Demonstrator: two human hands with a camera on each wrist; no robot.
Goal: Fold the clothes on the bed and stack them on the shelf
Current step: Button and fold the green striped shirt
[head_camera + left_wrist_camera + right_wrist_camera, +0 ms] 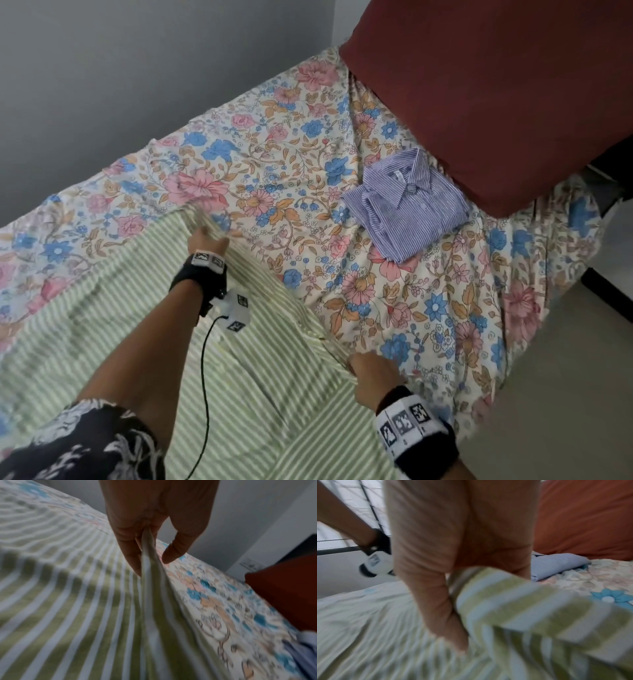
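A green-and-white striped garment (144, 318) lies spread over the near left of the floral bed (291, 192). My left hand (207, 236) pinches its far edge, and the left wrist view shows the striped cloth (149, 563) held between finger and thumb. My right hand (368, 371) grips the garment's right edge close to me; in the right wrist view the striped fabric (513, 601) bunches in that fist. A folded blue-striped shirt (407, 202) rests farther right on the bed, also seen as the blue shirt (554, 563).
A big dark-red pillow (496, 92) lies at the head of the bed, just beyond the folded shirt. A grey wall (120, 68) runs along the far side. Pale floor (565, 394) shows at the right, past the bed's edge. No shelf is in view.
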